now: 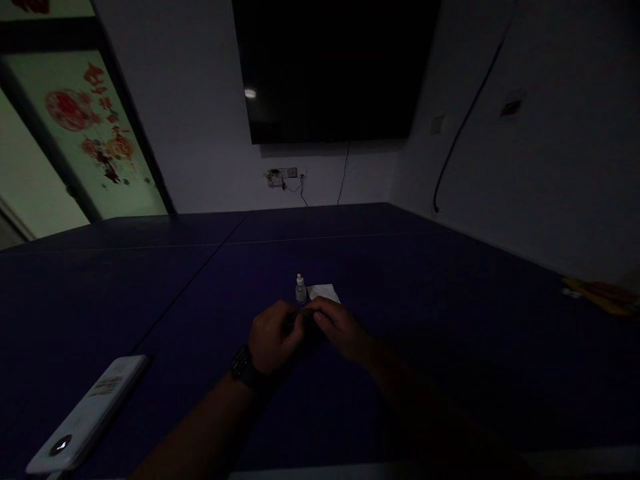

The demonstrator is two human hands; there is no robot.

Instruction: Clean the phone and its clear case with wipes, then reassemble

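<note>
My left hand (pixel 273 339), with a dark watch (pixel 242 364) on its wrist, has its fingers closed on one side of a small dark object (pixel 289 321). From the other side, my right hand (pixel 344 328) pinches the same object between thumb and fingers. Dim light and my fingers hide most of it, so its kind cannot be made out. Just beyond my hands, a small clear dropper bottle (pixel 301 293) with a white top stands upright. Beside it lies a white cloth or tissue (pixel 325 292), partly behind my right hand.
A white power bank-like device (pixel 90 417) rests at the near left of the dark blue table (pixel 175 400). Something yellow (pixel 605 295) lies at the far right edge. Beyond the table are wall sockets (pixel 286 175) with cords and a large dark screen (pixel 340 73).
</note>
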